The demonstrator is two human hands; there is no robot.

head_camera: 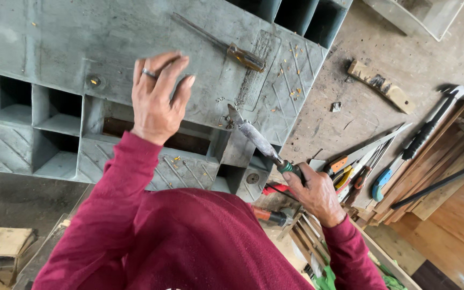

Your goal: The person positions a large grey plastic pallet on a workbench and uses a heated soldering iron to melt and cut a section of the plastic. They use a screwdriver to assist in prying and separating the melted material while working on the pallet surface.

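Workbench clutter: left hand (156, 99) flat on grey panel (81, 48), right hand (315, 193) gripping chisel (259, 140).

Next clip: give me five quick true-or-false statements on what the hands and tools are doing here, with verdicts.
1. The right hand grips a chisel-like tool by its handle. True.
2. The left hand holds a hammer. False: it is empty and lies flat on the grey plastic pallet.
3. A screwdriver with an amber handle lies on the pallet beyond the left hand. True.
4. The tool's tip points at the wooden floor. False: it points at the pallet surface, near an opening.
5. The hand saw lies on top of the pallet. False: it lies on the workbench to the right, among other tools.
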